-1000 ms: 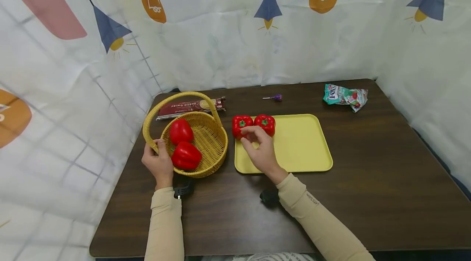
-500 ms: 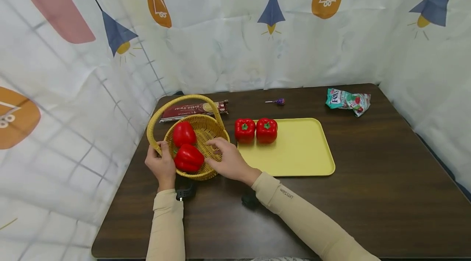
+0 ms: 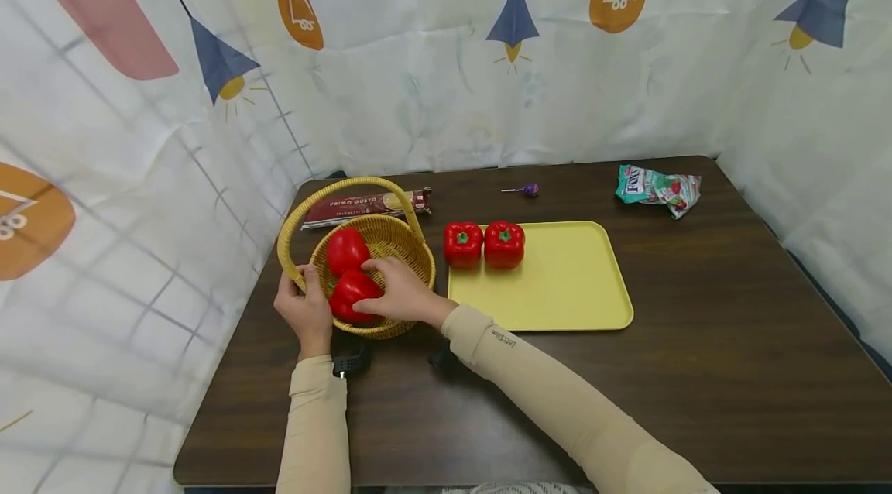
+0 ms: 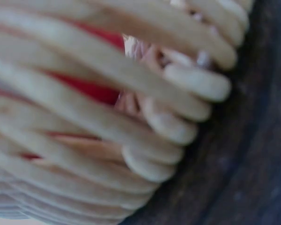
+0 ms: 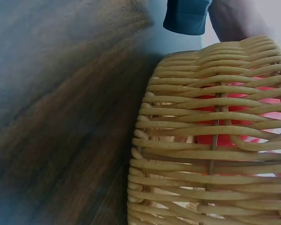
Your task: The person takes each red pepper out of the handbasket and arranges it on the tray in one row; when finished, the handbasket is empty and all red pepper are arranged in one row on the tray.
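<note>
In the head view a round yellow wicker basket with an arched handle stands on the left of the table. Two red bell peppers lie in it, a rear pepper and a front pepper. My left hand grips the basket's left rim at the foot of the handle. My right hand reaches over the right rim, thumb and fingers on either side of the front pepper. Both wrist views are filled by basket weave, with red showing through the gaps; the fingers are hidden there.
Right of the basket lies a yellow tray, with two upright red bell peppers at its left end. Behind are a maroon spaghetti packet, a purple lollipop and a teal Fox's candy bag.
My right hand has moved left from above the tray peppers into the basket, onto the front pepper. My left hand has kept its grip on the basket.
</note>
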Demonstrator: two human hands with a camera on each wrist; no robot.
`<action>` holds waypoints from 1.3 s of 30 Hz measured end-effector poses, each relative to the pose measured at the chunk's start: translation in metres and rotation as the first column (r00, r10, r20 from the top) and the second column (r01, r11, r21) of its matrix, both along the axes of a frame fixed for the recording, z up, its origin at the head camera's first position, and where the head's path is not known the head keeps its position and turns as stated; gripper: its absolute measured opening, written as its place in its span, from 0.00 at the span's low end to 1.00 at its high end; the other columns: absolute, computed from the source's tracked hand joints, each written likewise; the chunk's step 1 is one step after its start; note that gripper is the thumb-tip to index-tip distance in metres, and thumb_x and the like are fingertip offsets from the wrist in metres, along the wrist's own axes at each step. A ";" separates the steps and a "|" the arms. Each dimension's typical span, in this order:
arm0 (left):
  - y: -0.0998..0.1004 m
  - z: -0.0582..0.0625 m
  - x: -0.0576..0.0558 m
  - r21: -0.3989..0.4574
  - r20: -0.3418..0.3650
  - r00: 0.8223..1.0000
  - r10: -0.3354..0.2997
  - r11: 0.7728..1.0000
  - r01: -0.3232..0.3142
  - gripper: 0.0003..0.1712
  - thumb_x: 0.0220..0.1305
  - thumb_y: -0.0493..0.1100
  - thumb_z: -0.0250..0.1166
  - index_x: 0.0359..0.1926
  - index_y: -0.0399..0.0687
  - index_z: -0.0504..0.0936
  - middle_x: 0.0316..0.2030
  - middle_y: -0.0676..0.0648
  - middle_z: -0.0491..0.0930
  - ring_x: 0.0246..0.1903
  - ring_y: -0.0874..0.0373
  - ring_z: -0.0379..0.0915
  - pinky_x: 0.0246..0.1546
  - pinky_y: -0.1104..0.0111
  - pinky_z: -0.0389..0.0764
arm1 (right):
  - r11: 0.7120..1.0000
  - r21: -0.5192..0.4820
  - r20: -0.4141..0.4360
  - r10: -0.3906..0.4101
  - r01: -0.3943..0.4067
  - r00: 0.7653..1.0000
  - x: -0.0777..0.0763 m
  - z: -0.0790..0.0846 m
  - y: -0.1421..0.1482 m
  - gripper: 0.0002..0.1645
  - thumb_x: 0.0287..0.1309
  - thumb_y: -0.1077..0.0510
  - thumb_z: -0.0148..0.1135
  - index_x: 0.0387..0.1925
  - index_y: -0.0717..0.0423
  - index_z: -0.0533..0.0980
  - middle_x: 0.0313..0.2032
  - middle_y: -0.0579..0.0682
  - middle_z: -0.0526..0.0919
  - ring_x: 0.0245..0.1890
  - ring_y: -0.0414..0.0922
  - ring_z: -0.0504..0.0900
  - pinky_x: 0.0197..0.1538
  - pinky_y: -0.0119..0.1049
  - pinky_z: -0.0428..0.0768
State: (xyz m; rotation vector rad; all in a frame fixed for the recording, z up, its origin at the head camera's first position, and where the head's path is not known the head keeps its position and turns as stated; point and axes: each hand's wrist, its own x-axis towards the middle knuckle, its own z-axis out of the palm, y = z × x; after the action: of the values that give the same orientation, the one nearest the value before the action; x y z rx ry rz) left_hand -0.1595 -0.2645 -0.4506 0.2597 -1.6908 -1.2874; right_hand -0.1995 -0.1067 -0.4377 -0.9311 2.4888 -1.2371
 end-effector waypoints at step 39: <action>-0.001 -0.001 0.001 -0.030 -0.019 1.000 -0.002 1.000 0.001 0.17 0.67 0.40 0.62 0.35 0.24 0.78 0.25 0.62 0.73 0.26 0.70 0.65 0.29 0.76 0.65 | 0.994 -0.073 -0.096 -0.083 0.076 0.992 0.011 -0.007 -0.005 0.50 0.43 0.47 0.72 0.68 0.45 0.61 0.56 0.48 0.65 0.49 0.41 0.71 0.47 0.34 0.78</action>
State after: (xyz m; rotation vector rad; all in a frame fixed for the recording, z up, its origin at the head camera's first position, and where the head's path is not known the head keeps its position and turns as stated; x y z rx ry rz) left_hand -0.1586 -0.2654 -0.4519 0.2280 -1.6932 -1.2611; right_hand -0.1890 -0.1115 -0.4452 -0.9398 2.5974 -1.3411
